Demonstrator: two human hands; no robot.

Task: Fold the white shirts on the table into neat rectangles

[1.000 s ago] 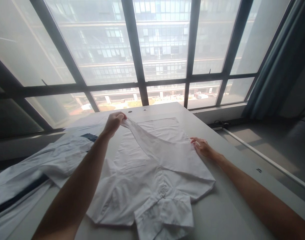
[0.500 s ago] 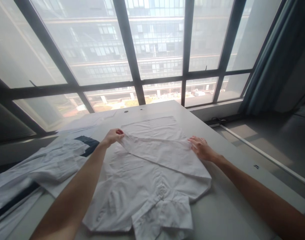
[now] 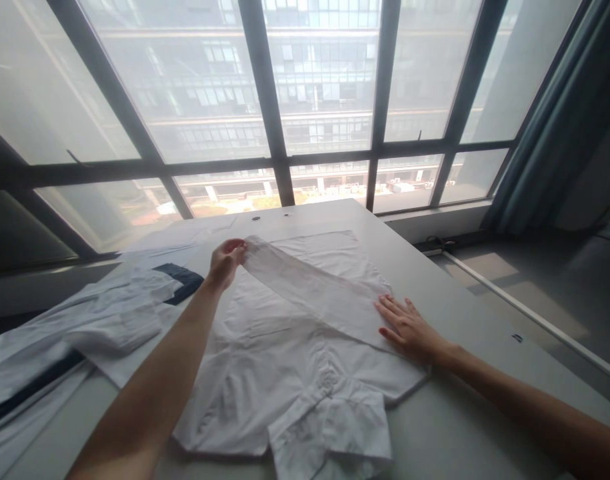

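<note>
A white shirt (image 3: 285, 360) lies spread on the pale table (image 3: 449, 427) in front of me, its collar toward me. My left hand (image 3: 225, 261) pinches the end of a long strip of the shirt, a sleeve or folded edge, and holds it just above the far left part of the garment. That strip runs diagonally down to the right. My right hand (image 3: 407, 327) lies flat with fingers stretched out, pressing the strip's other end onto the shirt's right side.
More white garments with dark blue trim (image 3: 85, 327) are heaped on the table's left side. A large window (image 3: 305, 107) with dark frames rises behind the table. A teal curtain (image 3: 549, 127) hangs at the right.
My left hand lowered the lifted strip, then drew it up and back a little. My right hand slid toward me along the shirt's right side and now lies flat.
</note>
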